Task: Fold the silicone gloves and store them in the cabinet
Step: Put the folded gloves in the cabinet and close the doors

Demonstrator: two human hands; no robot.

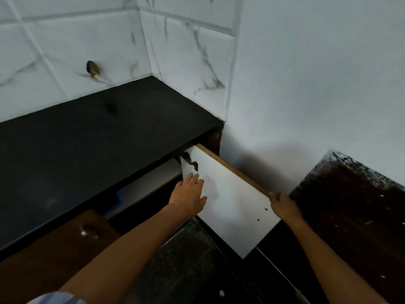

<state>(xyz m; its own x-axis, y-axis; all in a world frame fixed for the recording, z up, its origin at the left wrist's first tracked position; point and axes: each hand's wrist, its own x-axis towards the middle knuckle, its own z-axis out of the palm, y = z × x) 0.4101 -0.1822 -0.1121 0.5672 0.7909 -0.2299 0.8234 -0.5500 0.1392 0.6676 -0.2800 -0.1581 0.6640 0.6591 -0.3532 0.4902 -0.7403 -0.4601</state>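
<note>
The cabinet door (232, 207) under the black countertop stands swung open, its white inner face toward me. My right hand (283, 206) grips the door's top outer edge. My left hand (189, 196) is flat, fingers apart, against the white inner face near the hinge (190, 160), holding nothing. Inside the cabinet a pale shelf (151, 183) shows, with something blue (119, 199) at its left end, too dark to identify. No silicone gloves are clearly visible.
The black countertop (87, 145) runs along the marble-tiled wall (76, 44). A brown closed door with a knob (87, 230) lies left of the opening. A dark brown board (355, 207) leans against the white wall at right. The floor (188, 266) is dark tile.
</note>
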